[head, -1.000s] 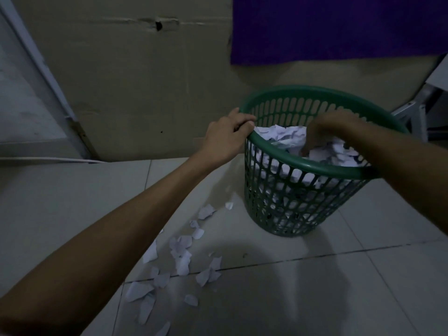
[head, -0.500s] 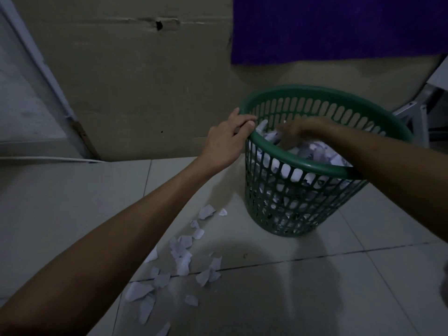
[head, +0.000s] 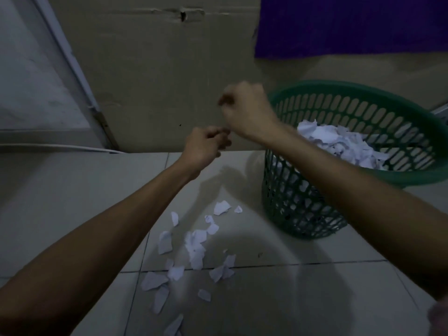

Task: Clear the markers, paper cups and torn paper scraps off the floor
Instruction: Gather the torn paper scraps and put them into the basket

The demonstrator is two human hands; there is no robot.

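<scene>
Torn white paper scraps (head: pixel 194 246) lie scattered across the pale tiled floor (head: pixel 278 299) in front of us, most of them in a loose trail to the left of the round green plastic slotted basket (head: pixel 303 212), which stands upright on the tiles near the wall. More torn white paper is heaped inside the basket, reaching close to its rim on the near side. We hold both arms out above the floor, away from the scraps. Our left hand (head: pixel 206 145) hangs in the air left of the basket with its fingers curled inward; it is dim and a little blurred, and we cannot tell whether anything is pinched in it. Our right hand (head: pixel 244 110) is just above and to the right of the left one, beside the basket's rim, fingers curled too, and again we cannot tell if it grips anything. Behind the hands stands a brown cardboard sheet (head: pixel 157 81), with a purple cloth (head: pixel 351 25) hanging at upper right.
</scene>
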